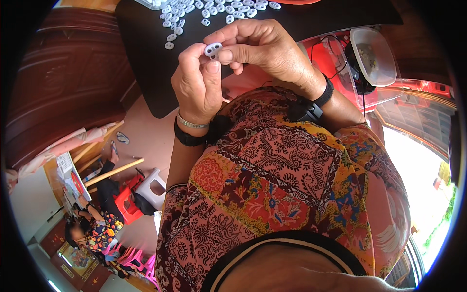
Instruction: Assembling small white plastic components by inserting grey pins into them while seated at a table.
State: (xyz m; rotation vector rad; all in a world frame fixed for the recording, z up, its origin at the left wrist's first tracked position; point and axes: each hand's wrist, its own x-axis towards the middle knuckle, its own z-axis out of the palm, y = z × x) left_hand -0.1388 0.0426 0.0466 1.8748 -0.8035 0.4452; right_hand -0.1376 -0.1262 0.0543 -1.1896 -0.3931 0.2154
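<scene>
White piece (212, 49) at twelve o'clock, left hand (197, 86) and right hand (266, 50) both pinching it; fiddly positioning imo, next needs steadiness.

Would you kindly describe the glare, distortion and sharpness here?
Head view: the opening at right is blown out white; same head view: fisheye distortion warps the wooden panelling at left, while the held white two-hole plastic piece looks fairly clear.

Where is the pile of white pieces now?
Head view, top edge, mostly left of centre: the pile lies on the black tabletop, beyond the left hand and right hand.
</scene>
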